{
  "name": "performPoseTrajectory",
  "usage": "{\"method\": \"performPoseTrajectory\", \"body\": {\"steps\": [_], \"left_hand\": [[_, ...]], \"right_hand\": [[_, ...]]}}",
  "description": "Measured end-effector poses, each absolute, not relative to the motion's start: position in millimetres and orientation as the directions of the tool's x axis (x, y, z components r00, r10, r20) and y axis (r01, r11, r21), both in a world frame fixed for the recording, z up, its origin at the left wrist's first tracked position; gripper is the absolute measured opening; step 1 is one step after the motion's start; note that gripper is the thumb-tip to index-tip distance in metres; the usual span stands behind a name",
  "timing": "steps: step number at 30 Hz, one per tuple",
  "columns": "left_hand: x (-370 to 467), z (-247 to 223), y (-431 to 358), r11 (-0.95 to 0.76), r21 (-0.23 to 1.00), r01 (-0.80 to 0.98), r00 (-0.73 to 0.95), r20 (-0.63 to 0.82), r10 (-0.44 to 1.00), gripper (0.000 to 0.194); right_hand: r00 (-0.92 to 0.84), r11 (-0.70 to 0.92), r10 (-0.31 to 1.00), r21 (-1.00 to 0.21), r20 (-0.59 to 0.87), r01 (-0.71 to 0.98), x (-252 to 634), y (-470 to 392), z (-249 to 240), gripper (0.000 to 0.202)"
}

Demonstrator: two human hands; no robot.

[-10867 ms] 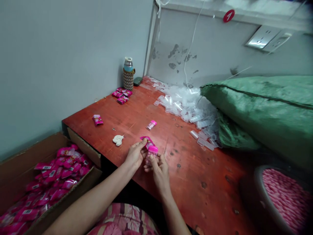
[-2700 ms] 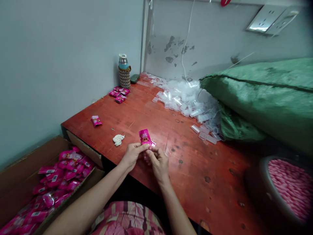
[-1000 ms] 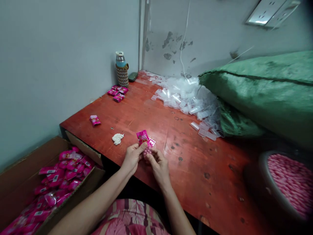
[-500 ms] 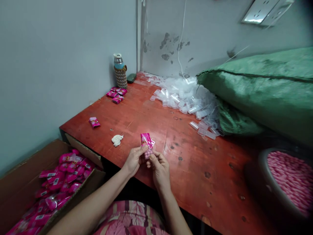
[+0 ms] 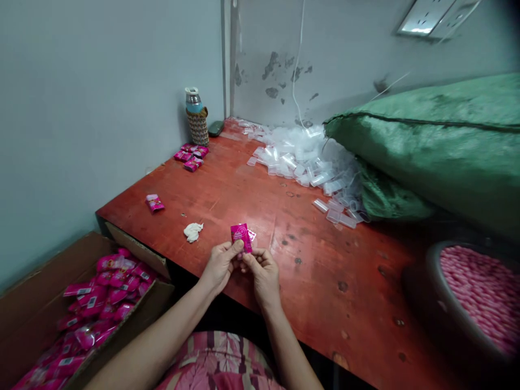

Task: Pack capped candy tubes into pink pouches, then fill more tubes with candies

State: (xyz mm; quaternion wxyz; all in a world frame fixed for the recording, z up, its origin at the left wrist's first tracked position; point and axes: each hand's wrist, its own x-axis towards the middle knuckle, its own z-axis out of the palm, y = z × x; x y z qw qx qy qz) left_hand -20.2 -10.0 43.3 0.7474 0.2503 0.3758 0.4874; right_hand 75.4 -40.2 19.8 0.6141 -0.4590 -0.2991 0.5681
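A small printed pink packet (image 5: 240, 234) is held upright between my two hands above the red table. My left hand (image 5: 219, 266) grips it with the thumb pressed on its front face, fingers behind. At its lower right edge my right hand (image 5: 265, 273) pinches it between thumb and curled fingers. A trace of pale pink shows at the packet's bottom, mostly covered by my fingers. A white printed flap sticks out on the packet's right side. Left of my hands lies a crumpled white tissue (image 5: 193, 232) on the table.
A cardboard box (image 5: 138, 244) full of pink packets stands at the lower left. More packets (image 5: 193, 163) lie near a bottle in a knitted sleeve (image 5: 198, 122). Clear plastic sleeves (image 5: 292, 160) are heaped beside a green sack (image 5: 430, 146). A dark tub (image 5: 436, 271) of pink pieces is at the right.
The pink wrapper has come down over the pale pink balls that showed below it, hiding most of them. My right thumb has shifted slightly up and left. The view has moved slightly.
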Motion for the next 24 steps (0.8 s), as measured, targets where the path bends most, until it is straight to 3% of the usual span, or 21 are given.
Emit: {"method": "performPoseTrajectory", "body": {"steps": [8, 12, 14, 17, 21, 24], "left_hand": [[-33, 45, -14, 0.351, 0.742, -0.571, 0.151, -0.325, 0.934, 0.025], [-62, 57, -23, 0.235, 0.768, -0.595, -0.044, -0.323, 0.945, 0.019], [-92, 61, -27, 0.079, 0.792, -0.605, -0.25, -0.283, 0.926, 0.021], [-151, 56, -30, -0.084, 0.834, -0.545, -0.517, -0.256, 0.817, 0.018], [-208, 38, -35, -0.057, 0.886, -0.459, -0.752, -0.354, 0.557, 0.008], [-206, 30, -47, -0.014, 0.925, -0.38, -0.783, -0.314, 0.537, 0.023]], "right_hand": [[0.086, -0.104, 0.985, -0.916, -0.148, -0.389, 62, -35, 26, 0.016], [-0.042, -0.118, 0.993, -0.947, -0.111, -0.299, 59, -39, 30, 0.021], [-0.011, -0.086, 0.996, -0.987, -0.085, -0.135, 67, -42, 29, 0.019], [0.085, -0.007, 0.996, -0.969, 0.014, 0.249, 89, -40, 29, 0.02], [0.063, 0.04, 0.991, -0.724, 0.115, 0.689, 112, -16, 33, 0.028], [0.041, 0.009, 0.995, -0.498, 0.09, 0.867, 114, 7, 34, 0.032]]}}
